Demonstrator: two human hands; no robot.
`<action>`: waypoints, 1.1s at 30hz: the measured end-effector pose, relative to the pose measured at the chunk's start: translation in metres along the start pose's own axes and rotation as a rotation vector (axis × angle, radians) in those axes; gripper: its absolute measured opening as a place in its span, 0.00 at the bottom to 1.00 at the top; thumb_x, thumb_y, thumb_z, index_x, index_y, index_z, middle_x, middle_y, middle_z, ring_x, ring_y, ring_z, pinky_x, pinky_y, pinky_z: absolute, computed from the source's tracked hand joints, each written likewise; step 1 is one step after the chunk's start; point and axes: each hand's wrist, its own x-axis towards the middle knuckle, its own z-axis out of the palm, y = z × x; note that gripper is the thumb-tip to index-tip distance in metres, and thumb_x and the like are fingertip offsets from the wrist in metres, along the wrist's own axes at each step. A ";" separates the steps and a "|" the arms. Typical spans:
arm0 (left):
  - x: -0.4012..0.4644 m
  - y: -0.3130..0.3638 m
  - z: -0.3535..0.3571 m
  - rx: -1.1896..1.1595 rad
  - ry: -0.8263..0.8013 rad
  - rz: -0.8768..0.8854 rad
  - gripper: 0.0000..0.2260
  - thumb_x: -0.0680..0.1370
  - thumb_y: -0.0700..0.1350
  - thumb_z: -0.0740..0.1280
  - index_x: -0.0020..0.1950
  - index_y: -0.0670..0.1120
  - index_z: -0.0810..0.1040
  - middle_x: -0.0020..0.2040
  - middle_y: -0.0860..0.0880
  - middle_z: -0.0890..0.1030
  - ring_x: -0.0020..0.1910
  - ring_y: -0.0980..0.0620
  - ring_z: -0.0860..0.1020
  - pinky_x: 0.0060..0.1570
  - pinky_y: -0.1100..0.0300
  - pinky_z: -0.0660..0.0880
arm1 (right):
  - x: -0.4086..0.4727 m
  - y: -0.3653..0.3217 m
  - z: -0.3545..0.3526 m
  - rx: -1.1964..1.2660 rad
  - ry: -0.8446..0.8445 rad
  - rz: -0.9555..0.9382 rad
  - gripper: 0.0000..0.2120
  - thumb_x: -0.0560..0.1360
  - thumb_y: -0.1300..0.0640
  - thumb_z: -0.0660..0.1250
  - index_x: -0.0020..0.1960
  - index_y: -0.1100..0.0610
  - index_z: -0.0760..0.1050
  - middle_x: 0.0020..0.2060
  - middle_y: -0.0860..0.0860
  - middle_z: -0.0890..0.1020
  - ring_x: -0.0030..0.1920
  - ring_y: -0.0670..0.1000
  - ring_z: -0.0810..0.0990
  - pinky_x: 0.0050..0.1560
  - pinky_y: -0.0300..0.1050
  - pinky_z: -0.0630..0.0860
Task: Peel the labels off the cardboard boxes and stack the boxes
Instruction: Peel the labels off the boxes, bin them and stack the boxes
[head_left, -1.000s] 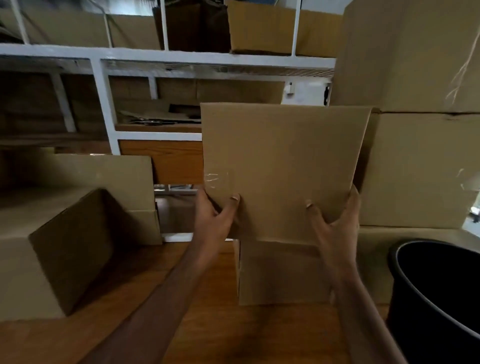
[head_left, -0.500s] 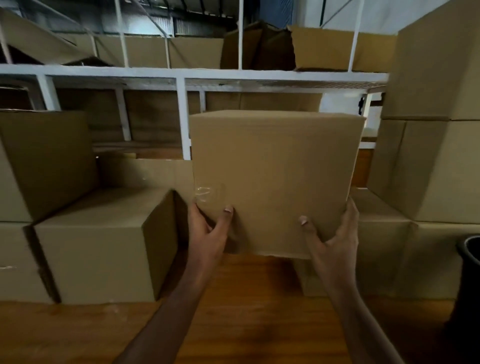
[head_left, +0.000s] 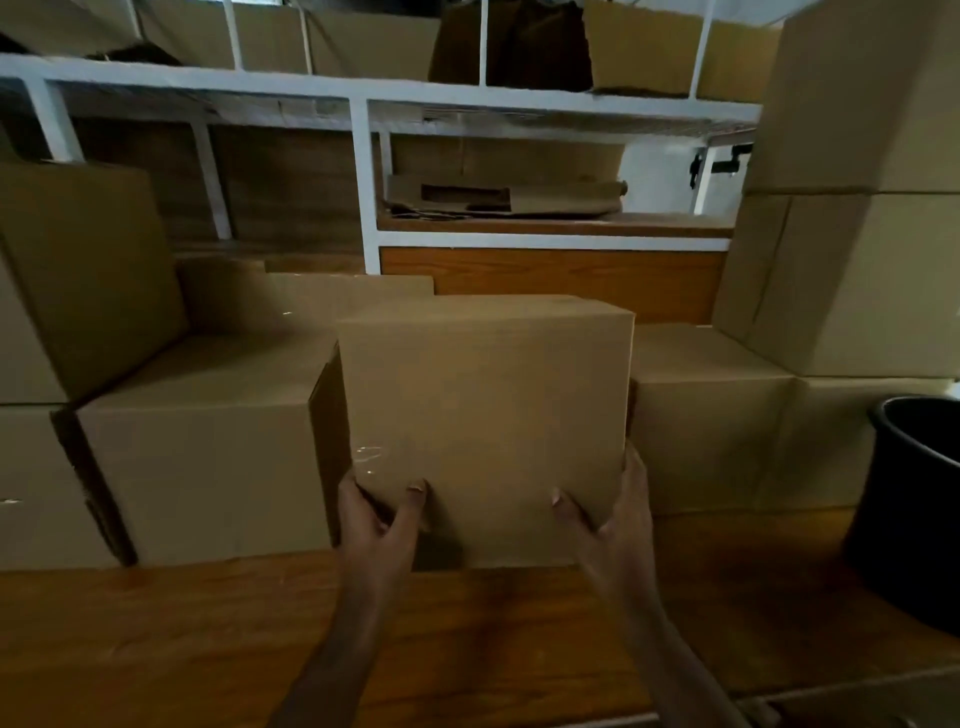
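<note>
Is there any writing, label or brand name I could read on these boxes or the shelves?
None can be read.
The held box, gripped by the left hand and right hand, shows plain cardboard with only clear tape.
The bucket shows no print.

This is a storeroom or packing area of a small warehouse. A white metal rack (head_left: 363, 98) runs across the back, its upper shelf loaded with brown cartons (head_left: 639, 47) and a lower shelf holding flattened cardboard (head_left: 504, 200). In front of the rack, plain closed cardboard boxes (head_left: 202, 467) stand stacked on a wooden worktop (head_left: 156, 639), more piled right of it (head_left: 852, 280), beside a black bin (head_left: 914, 499).
</note>
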 end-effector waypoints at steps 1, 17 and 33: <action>-0.004 -0.007 0.000 0.003 0.015 -0.003 0.22 0.78 0.45 0.69 0.69 0.51 0.65 0.58 0.55 0.75 0.57 0.54 0.76 0.53 0.57 0.75 | -0.004 0.006 -0.001 -0.011 -0.022 0.001 0.45 0.67 0.43 0.72 0.77 0.56 0.56 0.72 0.54 0.67 0.71 0.54 0.67 0.69 0.54 0.69; -0.050 -0.080 0.000 0.075 -0.035 -0.141 0.23 0.77 0.42 0.71 0.65 0.59 0.66 0.62 0.55 0.75 0.61 0.59 0.75 0.56 0.61 0.76 | -0.035 0.089 -0.020 -0.028 -0.274 0.226 0.47 0.66 0.42 0.75 0.76 0.53 0.55 0.71 0.52 0.68 0.70 0.55 0.69 0.64 0.58 0.74; -0.078 -0.111 -0.026 0.280 -0.115 -0.265 0.25 0.80 0.38 0.66 0.74 0.52 0.64 0.65 0.56 0.75 0.66 0.54 0.73 0.65 0.51 0.73 | -0.053 0.136 -0.043 0.032 -0.540 0.343 0.40 0.73 0.61 0.74 0.76 0.50 0.55 0.64 0.40 0.68 0.67 0.44 0.68 0.57 0.31 0.70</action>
